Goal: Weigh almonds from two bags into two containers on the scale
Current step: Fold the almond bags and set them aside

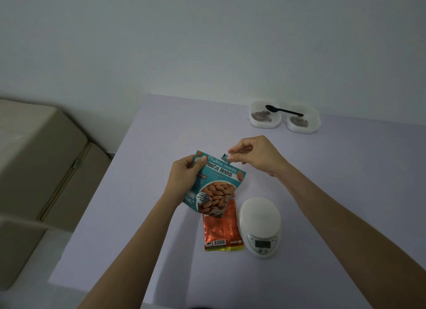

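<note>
A teal bag labelled Roasted Almonds hangs above the table. My left hand grips its upper left corner, and my right hand pinches a small torn piece at its top edge. Under it an orange foil bag lies flat on the table. A white kitchen scale with nothing on its platform stands to the right of that bag. Two clear containers, the left one and the right one, stand at the back, each with some almonds. A black spoon lies across both.
The lilac table meets a white wall at the back. To the left, beside the table, sit beige cushions or a sofa.
</note>
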